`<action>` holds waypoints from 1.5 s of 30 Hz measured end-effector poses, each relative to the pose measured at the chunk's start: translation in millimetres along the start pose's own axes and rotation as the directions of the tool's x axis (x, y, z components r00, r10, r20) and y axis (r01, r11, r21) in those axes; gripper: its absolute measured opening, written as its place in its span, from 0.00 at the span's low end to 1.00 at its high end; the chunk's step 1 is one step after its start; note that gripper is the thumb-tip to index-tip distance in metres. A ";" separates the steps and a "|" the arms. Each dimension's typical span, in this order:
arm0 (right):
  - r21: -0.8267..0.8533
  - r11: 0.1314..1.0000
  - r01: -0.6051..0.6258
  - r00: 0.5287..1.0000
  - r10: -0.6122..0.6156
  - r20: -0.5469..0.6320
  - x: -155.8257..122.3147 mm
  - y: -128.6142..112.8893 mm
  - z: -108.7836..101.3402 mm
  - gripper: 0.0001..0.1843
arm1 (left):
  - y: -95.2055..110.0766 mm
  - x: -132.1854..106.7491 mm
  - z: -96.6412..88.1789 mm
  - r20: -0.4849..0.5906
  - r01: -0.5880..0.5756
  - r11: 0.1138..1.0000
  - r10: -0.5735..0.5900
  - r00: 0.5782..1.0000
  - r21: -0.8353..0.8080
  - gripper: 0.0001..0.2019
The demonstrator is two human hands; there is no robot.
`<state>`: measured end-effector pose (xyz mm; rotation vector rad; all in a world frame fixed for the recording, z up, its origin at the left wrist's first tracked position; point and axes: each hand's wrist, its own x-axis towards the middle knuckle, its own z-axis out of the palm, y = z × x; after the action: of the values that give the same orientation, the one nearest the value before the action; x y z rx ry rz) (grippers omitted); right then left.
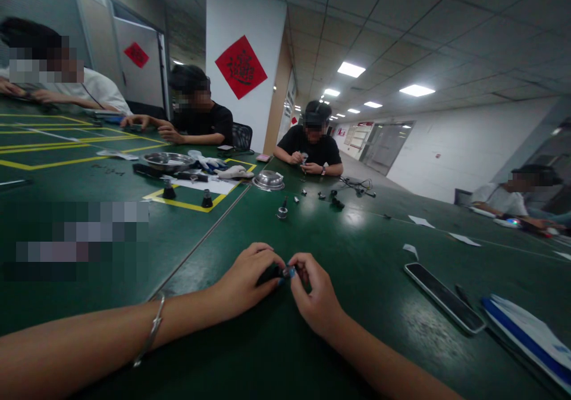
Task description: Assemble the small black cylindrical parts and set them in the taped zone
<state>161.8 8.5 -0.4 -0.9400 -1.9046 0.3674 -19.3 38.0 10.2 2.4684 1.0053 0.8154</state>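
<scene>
Both my hands rest on the green table (312, 352) near its front edge. My left hand (245, 281) is curled around a small black part (273, 275), mostly hidden by the fingers. My right hand (314, 296) pinches the other end of the same part, where a small blue bit (291, 272) shows between the fingertips. A thin bracelet (154, 328) sits on my left wrist. Farther out on the table lie a small metal-and-black piece (282, 211) and several tiny black parts (319, 195).
A phone (444, 297) lies to the right, with a white and blue booklet (529, 334) beyond it. Two metal bowls (268, 180) (168, 161), black cone-shaped parts (206, 199) and a cable (359, 186) sit farther back. Several other people work around the table.
</scene>
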 end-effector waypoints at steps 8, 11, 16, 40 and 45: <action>-0.199 0.933 0.299 0.939 -0.251 0.235 0.1 -12.9 -5.3 0.10 | -4.5 1.4 -3.3 0.133 0.005 0.980 0.022 0.991 -0.198 0.08; -0.212 0.930 0.301 0.938 -0.248 0.243 -0.7 -12.0 -5.4 0.10 | -3.0 1.2 -4.9 0.182 0.031 0.971 0.013 0.983 -0.238 0.09; -0.177 0.937 0.300 0.929 -0.245 0.276 -1.4 -11.7 -6.3 0.11 | -1.6 1.7 -4.7 0.200 0.035 0.963 0.020 0.980 -0.268 0.07; -0.170 0.965 0.201 0.964 -0.164 0.208 -2.1 -8.8 -1.7 0.06 | -0.2 2.1 -6.7 0.219 -0.047 0.969 0.102 0.970 -0.243 0.10; -0.108 0.978 0.179 0.966 -0.154 0.207 -2.2 -15.4 -5.4 0.13 | -1.2 1.6 -6.1 0.204 -0.050 0.967 0.103 0.974 -0.249 0.13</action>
<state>159.9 -4.1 10.2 -0.8421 -2.1938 0.2496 -22.8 40.7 14.9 2.3345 0.6927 0.6340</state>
